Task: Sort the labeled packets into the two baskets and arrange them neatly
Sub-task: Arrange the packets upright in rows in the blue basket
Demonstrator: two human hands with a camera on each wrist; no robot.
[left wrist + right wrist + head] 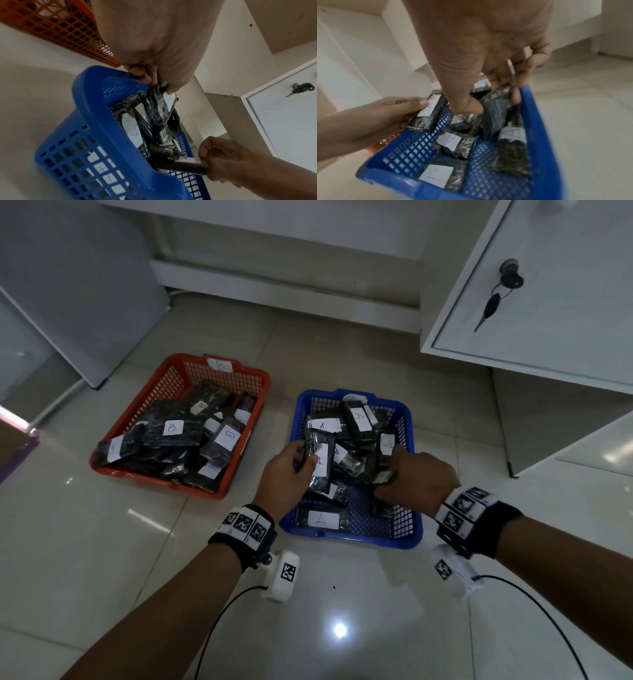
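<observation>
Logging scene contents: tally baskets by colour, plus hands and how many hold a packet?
Orange basket: 1
Blue basket: 1
Baskets total: 2
Hands: 2, both over the blue basket. The left hand grips an A-labelled packet; the right hand grips a dark packet.
Hands holding a packet: 2

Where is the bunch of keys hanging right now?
In the head view the keys hang from the lock of the white cabinet door at upper right, beyond the blue basket.
</observation>
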